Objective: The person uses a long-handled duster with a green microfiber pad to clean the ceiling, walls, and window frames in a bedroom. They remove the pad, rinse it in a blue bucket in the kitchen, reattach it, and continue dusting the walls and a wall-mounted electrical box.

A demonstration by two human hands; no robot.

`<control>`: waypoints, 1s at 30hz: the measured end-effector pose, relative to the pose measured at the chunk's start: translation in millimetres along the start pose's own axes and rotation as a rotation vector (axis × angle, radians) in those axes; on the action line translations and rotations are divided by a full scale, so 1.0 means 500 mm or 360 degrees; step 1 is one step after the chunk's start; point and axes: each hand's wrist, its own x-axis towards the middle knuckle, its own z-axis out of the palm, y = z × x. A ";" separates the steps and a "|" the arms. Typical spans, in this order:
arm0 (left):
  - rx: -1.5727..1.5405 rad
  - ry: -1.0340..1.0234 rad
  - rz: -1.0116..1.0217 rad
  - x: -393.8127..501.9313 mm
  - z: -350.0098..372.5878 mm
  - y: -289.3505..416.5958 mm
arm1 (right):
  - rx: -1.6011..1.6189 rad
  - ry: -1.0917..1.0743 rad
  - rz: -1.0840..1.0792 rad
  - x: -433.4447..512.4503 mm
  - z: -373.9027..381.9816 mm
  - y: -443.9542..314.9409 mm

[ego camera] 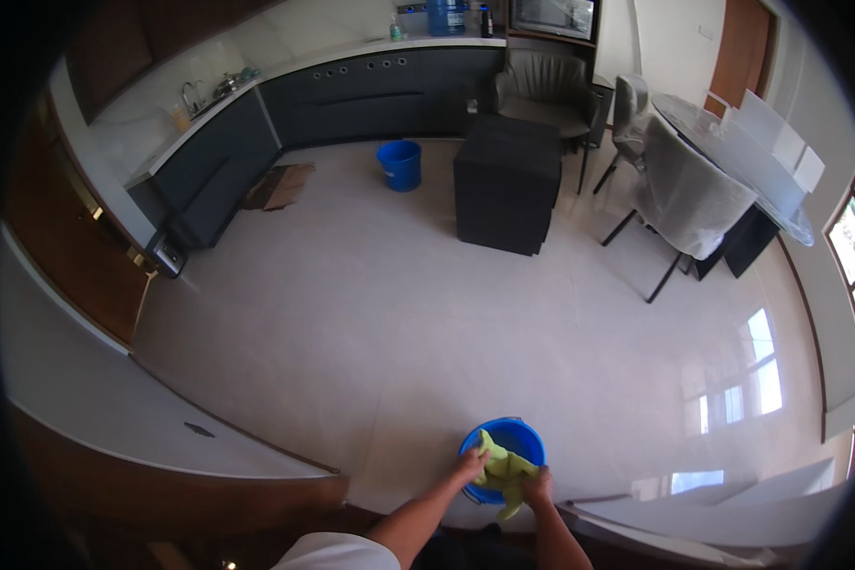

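Both my hands grip a yellow-green cloth (502, 467) over a blue plastic bucket (536, 443) on the floor in front of me. My left hand (472, 464) has the cloth's left side, above the bucket's left rim. At the right rim, my right hand (539, 486) is closed on the other side of the cloth. The cloth sags between them, and one end hangs down past the bucket's near rim. Much of the bucket's inside is hidden by the cloth.
A second blue bucket (400, 167) stands farther off beside a black box-shaped cabinet (507, 185). Flattened cardboard (279, 187) lies by the dark kitchen cabinets (356, 96). To the right are a plastic-covered chair (691, 189) and a table (684, 117). A wooden door (78, 221) is at left.
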 end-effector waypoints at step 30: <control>0.0215 -0.0024 -0.0345 0.281 0.408 -0.419 | -0.0187 -0.0335 -0.1081 0.388 0.457 0.222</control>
